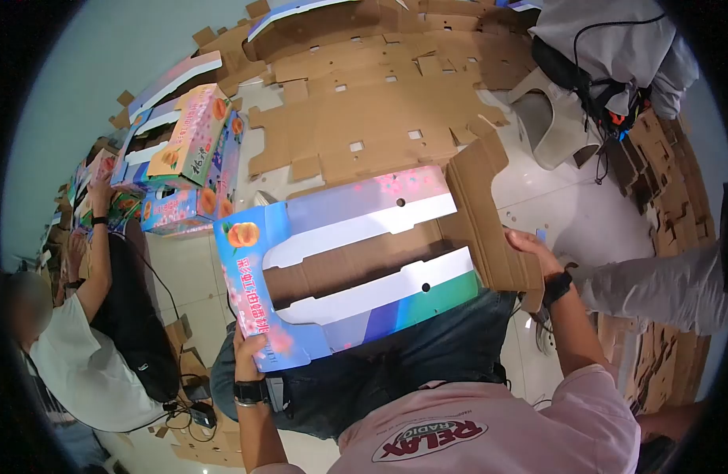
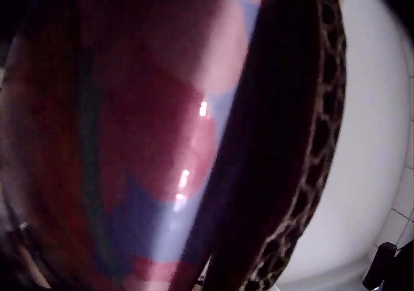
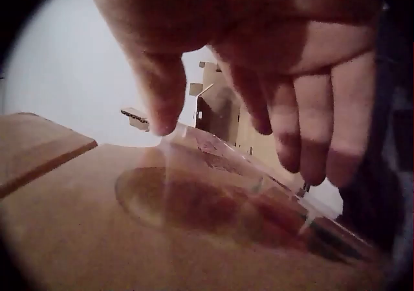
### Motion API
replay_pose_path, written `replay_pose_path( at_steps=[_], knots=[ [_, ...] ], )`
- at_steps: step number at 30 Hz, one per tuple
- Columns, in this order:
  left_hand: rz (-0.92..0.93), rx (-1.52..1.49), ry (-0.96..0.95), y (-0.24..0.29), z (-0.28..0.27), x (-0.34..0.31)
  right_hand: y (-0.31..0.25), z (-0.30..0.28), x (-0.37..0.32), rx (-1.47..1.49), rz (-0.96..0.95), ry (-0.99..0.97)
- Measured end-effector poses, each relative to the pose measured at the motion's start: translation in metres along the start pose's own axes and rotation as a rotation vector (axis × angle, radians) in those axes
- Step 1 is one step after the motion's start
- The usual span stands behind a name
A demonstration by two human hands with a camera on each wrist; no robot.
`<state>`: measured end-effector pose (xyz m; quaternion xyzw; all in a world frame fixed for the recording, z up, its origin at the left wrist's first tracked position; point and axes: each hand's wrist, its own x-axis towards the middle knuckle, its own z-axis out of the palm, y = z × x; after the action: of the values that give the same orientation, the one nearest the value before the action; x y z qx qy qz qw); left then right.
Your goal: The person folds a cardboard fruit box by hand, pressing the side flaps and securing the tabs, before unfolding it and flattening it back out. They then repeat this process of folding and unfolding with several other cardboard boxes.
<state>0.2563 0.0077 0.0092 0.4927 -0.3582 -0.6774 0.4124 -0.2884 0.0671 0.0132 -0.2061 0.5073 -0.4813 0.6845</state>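
While flattened cardboard [image 1: 340, 118] lies on floor tiles [image 1: 538, 193], the left hand [image 1: 249, 350] grips a carton [image 1: 380, 318] — right hand [image 1: 535, 250] spread.

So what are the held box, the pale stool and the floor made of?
Box: seemingly corrugated cardboard, bare and brown inside, with glossy print outside; the left wrist view shows a wavy cut edge and bright glints.
Stool: probably plastic, going by its smooth, rounded, moulded look; finish hard to judge.
Floor: likely glazed tile, from its straight joint lines and soft shine.
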Motion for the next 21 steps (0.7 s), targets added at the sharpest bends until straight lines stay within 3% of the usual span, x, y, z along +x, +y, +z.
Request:
replay_pose_path(
  at_steps=[3, 5, 9, 12, 15, 19, 21],
  knots=[
    [-0.034, -0.019, 0.035, -0.009, -0.005, -0.001, 0.040, -0.012, -0.018, 0.132, -0.030, 0.148],
    [-0.034, -0.040, 0.029, -0.022, -0.013, 0.000, 0.063, 0.009, -0.030, 0.114, 0.146, 0.253],
    [-0.018, -0.172, 0.039, -0.031, 0.006, -0.001, 0.082, 0.072, -0.034, 0.175, 0.262, 0.015],
    [0.010, -0.186, -0.008, -0.046, 0.019, 0.001, 0.102, 0.113, -0.017, 0.274, 0.240, -0.108],
    [0.035, -0.187, 0.096, -0.056, 0.048, -0.004, 0.110, 0.148, 0.003, 0.309, 0.179, -0.187],
    [0.153, -0.089, 0.146, -0.048, 0.085, -0.008, 0.119, 0.157, 0.019, 0.368, 0.175, -0.196],
    [0.193, -0.051, 0.159, -0.045, 0.094, -0.008, 0.122, 0.165, 0.023, 0.340, 0.129, -0.081]
  ],
)
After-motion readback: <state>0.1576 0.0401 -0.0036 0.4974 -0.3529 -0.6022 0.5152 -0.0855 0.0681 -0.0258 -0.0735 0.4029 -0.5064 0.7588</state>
